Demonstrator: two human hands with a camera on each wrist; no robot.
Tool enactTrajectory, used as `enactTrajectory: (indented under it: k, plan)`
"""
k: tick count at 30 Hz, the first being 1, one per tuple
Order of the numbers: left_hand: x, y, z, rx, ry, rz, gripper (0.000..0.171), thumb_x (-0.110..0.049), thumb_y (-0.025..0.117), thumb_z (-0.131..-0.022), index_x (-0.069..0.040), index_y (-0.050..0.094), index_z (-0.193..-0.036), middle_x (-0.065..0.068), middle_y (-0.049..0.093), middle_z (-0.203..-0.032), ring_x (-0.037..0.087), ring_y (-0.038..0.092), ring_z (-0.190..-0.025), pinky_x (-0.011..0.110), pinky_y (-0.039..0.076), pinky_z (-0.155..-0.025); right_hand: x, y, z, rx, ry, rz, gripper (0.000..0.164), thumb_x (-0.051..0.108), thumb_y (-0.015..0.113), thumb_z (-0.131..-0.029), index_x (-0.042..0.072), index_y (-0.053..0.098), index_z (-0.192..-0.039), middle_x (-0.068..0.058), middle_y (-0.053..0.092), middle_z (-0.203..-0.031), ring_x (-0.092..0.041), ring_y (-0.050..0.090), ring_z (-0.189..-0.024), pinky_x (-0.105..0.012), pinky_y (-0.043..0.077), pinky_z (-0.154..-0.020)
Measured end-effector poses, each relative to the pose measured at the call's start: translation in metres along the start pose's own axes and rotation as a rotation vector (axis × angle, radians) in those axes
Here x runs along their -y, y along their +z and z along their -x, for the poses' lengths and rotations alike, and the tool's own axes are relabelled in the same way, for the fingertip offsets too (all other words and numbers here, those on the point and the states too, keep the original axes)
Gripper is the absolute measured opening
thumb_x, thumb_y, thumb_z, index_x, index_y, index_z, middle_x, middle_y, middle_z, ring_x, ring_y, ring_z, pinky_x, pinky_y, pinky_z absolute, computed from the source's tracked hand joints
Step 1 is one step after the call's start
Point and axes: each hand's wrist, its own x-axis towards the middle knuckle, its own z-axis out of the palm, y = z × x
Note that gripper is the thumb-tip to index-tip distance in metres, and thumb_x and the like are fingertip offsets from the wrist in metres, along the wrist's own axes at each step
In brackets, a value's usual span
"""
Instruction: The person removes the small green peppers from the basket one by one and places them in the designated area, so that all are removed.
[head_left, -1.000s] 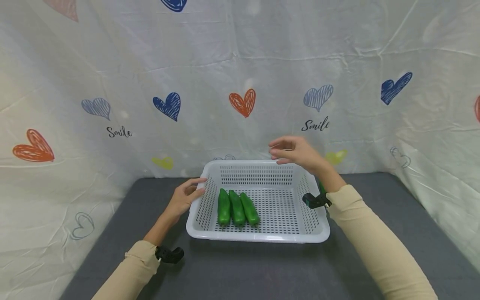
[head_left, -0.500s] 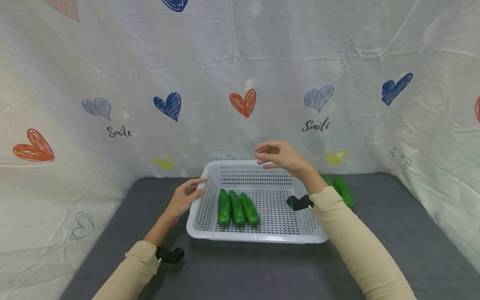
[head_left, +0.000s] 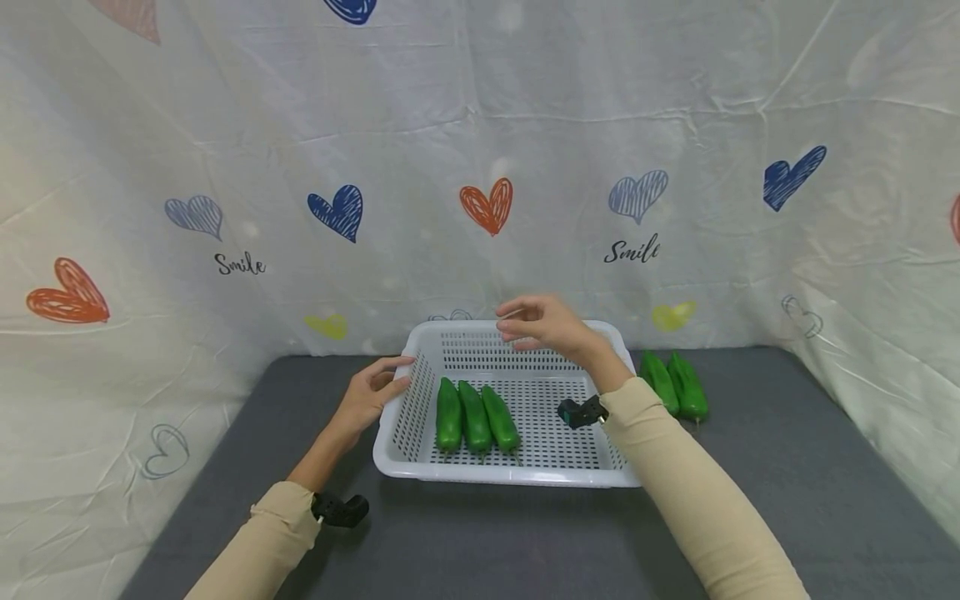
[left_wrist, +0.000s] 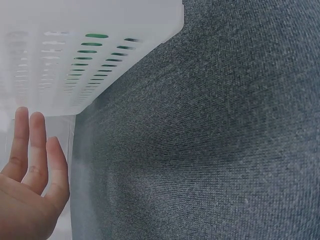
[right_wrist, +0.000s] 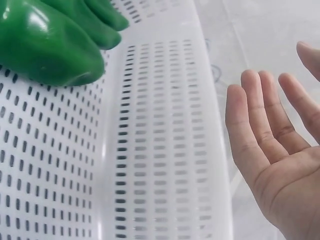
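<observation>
A white perforated plastic basket [head_left: 506, 477] stands on the dark table, and three green peppers [head_left: 476, 418] lie side by side in its left half. My left hand [head_left: 365, 394] rests at the basket's left rim, with index finger and thumb on the edge. In the left wrist view, three fingers [left_wrist: 37, 150] extend rather straight beside the outer wall. Over the basket's back right part hovers my right hand [head_left: 547, 323], holding nothing. Its fingers [right_wrist: 258, 112] are relaxed and spread from the thumb in the right wrist view.
Two more green peppers [head_left: 686, 387] lie on the grey cloth-covered table [head_left: 510, 550], just right of the basket and partly behind the right forearm. A white curtain [head_left: 405, 275] with printed hearts hangs directly behind the basket.
My right hand has moved left and slightly down over the basket's back rim, uncovering the two peppers on the right. The left hand, basket and peppers have stayed in place.
</observation>
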Motion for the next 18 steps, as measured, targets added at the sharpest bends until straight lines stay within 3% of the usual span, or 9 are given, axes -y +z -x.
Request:
enactTrajectory:
  k: [7,14,18]
  plan:
    - [0.000,0.001,-0.001,-0.003,-0.020,-0.010,0.045,-0.017,0.064,-0.103,-0.005,0.054,-0.145,0.026,0.061,-0.127,0.030,0.068,-0.095,0.038,0.055,-0.073,-0.013,0.002,0.000,0.026,0.081,-0.004,0.045,0.007,0.065,-0.101,-0.011,0.051,-0.139,-0.029,0.056,-0.132,-0.048,0.057,-0.119,-0.055,0.048,-0.095]
    - [-0.032,0.002,0.011,0.009,-0.019,0.000,0.042,-0.013,0.064,-0.103,0.000,0.055,-0.142,0.030,0.061,-0.125,0.032,0.068,-0.094,0.038,0.055,-0.073,-0.024,0.005,-0.001,0.051,0.136,0.068,0.045,0.012,0.070,-0.099,-0.008,0.056,-0.137,-0.025,0.061,-0.130,-0.044,0.059,-0.118,-0.052,0.051,-0.092]
    - [-0.036,0.002,0.012,0.015,-0.011,-0.002,0.042,-0.013,0.063,-0.103,0.001,0.055,-0.142,0.030,0.061,-0.125,0.031,0.068,-0.094,0.038,0.056,-0.073,-0.030,0.008,-0.003,0.058,0.162,0.077,0.046,0.013,0.073,-0.097,-0.006,0.057,-0.136,-0.022,0.064,-0.124,-0.043,0.059,-0.117,-0.054,0.050,-0.093]
